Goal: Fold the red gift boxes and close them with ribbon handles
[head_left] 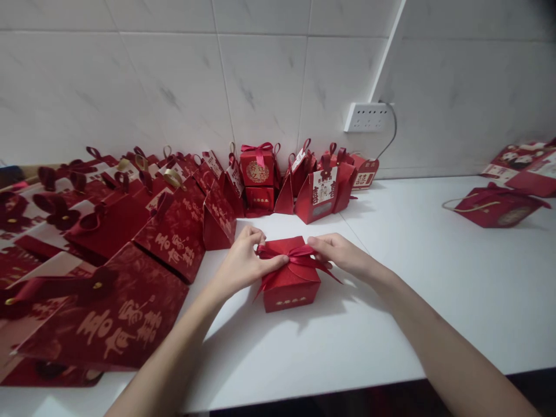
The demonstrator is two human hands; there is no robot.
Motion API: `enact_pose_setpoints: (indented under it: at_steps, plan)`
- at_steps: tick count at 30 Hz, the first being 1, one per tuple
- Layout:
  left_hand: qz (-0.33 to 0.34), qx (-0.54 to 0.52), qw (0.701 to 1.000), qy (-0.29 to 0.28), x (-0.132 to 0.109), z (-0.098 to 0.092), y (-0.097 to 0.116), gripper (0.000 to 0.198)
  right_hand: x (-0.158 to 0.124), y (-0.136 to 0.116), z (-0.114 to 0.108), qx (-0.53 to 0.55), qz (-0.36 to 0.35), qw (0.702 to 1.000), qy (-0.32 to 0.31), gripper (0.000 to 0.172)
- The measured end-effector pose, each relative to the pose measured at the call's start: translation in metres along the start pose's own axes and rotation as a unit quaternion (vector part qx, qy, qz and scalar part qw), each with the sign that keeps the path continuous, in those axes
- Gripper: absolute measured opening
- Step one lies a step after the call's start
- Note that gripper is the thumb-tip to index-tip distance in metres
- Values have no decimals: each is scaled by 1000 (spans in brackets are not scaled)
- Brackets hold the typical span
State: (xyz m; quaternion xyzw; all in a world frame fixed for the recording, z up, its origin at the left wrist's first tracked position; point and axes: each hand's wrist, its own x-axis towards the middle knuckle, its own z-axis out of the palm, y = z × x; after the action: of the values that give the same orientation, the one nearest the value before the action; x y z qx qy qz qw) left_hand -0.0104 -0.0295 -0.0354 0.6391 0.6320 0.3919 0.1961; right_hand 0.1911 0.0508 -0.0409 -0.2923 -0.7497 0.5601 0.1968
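A red gift box (290, 292) with gold lettering on its front stands on the white table in front of me. On its top lies a dark pink ribbon bow (299, 253), its tails hanging past the sides. My left hand (249, 258) is closed on the bow's left loop, with the thumb pressed across toward the knot. At the other side my right hand (336, 252) pinches the bow's right loop between thumb and fingers. The fingertips of both hands are partly hidden.
Many red gift boxes with ribbon loops (167, 229) crowd the left side. More boxes (324, 191) line the tiled wall, including a stacked pair (259, 176). A corded red box (495, 205) lies at the right. A white power strip (369, 117) hangs on the wall.
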Motion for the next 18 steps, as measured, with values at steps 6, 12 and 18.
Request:
enact_pose_setpoints:
  at_steps: [6,12,18]
  plan:
    - [-12,-16,1000,-20,-2,-1,-1,40,-7,-11,-11,-61,46,992,-100,47]
    - [-60,-76,994,-57,-3,2,-3,40,-8,-12,-13,-29,63,989,-134,43]
    - [-87,-165,978,-95,-4,6,-2,44,-6,-7,-14,-26,64,989,-132,40]
